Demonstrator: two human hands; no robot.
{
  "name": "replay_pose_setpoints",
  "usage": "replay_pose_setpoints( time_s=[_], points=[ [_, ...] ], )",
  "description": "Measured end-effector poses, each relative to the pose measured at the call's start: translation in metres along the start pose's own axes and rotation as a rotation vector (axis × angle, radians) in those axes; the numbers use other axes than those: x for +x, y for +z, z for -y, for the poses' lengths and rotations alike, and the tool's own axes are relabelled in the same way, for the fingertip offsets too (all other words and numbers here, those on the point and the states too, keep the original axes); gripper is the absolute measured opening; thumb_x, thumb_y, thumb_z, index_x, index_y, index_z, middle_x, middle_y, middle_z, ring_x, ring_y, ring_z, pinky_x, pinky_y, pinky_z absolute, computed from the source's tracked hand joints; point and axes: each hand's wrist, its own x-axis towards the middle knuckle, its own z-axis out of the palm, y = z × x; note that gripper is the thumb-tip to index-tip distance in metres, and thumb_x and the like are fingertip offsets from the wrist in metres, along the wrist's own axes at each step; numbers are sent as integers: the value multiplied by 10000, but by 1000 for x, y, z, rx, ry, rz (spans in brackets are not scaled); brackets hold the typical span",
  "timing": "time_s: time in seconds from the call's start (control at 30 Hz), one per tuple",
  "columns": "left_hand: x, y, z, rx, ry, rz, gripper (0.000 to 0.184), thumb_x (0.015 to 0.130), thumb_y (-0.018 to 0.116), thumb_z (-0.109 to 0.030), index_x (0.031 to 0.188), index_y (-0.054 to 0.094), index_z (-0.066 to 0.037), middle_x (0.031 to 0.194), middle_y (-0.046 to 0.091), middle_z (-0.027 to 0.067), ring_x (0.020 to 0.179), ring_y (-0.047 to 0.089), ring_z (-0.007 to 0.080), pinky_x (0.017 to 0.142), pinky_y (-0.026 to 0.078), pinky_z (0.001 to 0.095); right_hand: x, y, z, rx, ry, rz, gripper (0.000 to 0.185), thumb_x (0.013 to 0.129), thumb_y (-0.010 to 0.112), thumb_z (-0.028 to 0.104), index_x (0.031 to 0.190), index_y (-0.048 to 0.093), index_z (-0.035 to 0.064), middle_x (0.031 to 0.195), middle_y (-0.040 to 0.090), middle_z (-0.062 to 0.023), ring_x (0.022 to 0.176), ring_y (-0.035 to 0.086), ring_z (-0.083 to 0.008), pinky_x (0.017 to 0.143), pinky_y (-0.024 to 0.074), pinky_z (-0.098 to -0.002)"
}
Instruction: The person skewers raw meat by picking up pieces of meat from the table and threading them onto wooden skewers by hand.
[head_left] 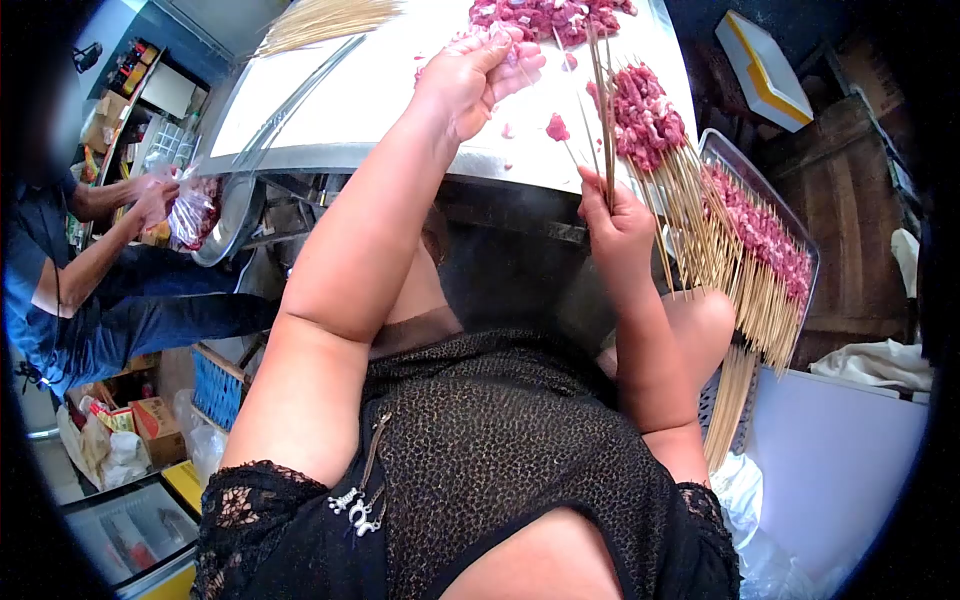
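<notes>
My left hand [475,80] is over the white tabletop [350,110], beside a heap of raw red meat pieces [550,14]. Its thumb and forefinger come together, the other fingers stretch out, and glare hides what they pinch. Several bamboo skewers [606,110] rise from the closed fingers of my right hand [618,218] at the table's near edge. One thin skewer slanting up from that hand ends at a small meat piece [558,127]. Just right of it lies a pile of meat skewers [645,115], sticks pointing toward me.
A tray [815,255] full of meat skewers [765,235] stands at right. Loose bamboo sticks [330,22] lie at the table's far left. At left, a person [90,270] handles a plastic bag of meat [195,212] over a metal basin [235,215]. A white-and-yellow box [765,75] is at upper right.
</notes>
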Motion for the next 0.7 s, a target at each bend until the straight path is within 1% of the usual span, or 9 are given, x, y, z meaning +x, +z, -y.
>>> replay_pose_setpoints(
  time_s=[0.07,0.23,0.3,0.47,0.53,0.57,0.63,0.67,0.7],
  points=[
    [-2,3,0,-1,1,3,258,933,406,-68,1137,485,70,1037,594,192,955,618,271,840,533,367,1,3,-7,-32,-80,-42,190,864,573,116,1018,649,34,578,485,3,526,434,-42,491,371,-208],
    [-15,17,-1,-35,-29,-81,234,934,402,-75,1086,490,80,1021,594,213,938,620,299,837,533,387,1,7,-5,-126,-109,-51,181,870,577,131,1013,647,47,537,460,-35,486,417,-64,471,373,-226],
    [-13,12,1,-61,-24,-38,230,932,405,-74,1082,485,81,1022,592,221,939,618,307,840,531,395,1,7,-5,-140,-155,-62,174,873,571,130,1004,645,42,538,462,-51,484,415,-69,471,375,-230],
    [-13,9,-2,-116,-27,27,230,926,419,-74,1089,474,78,1036,584,238,955,609,327,866,515,422,3,5,-6,-116,-151,-39,167,882,558,122,993,646,33,565,492,-11,493,420,-62,472,368,-217],
    [-13,9,-3,-129,-49,60,233,924,426,-80,1095,476,71,1052,578,245,985,594,336,891,495,443,2,6,-9,165,79,49,177,886,553,120,1001,641,18,588,488,34,492,393,-38,458,331,-191],
    [-14,10,-5,-132,-48,60,233,924,426,-80,1095,476,71,1052,578,245,985,594,336,891,495,443,2,5,-5,162,78,51,177,886,553,120,1001,641,18,588,488,34,492,393,-38,458,331,-191],
    [-16,13,-7,-130,-74,55,239,925,430,-90,1099,480,67,1067,572,249,1017,577,345,918,473,459,3,3,7,482,299,190,238,892,536,115,1092,574,-9,589,385,86,455,304,-8,402,221,-165],
    [-15,12,-7,-134,-77,54,239,925,430,-90,1099,480,67,1067,572,249,1017,577,345,918,473,459,3,1,11,479,302,189,238,892,536,115,1092,574,-9,589,385,86,455,304,-8,402,221,-165],
    [-14,9,-8,-145,-91,93,244,923,437,-95,1101,479,66,1075,569,251,1022,574,348,927,465,461,3,-1,15,586,409,230,239,891,534,122,1091,570,-5,575,385,78,441,309,-10,387,231,-167]
  ],
)
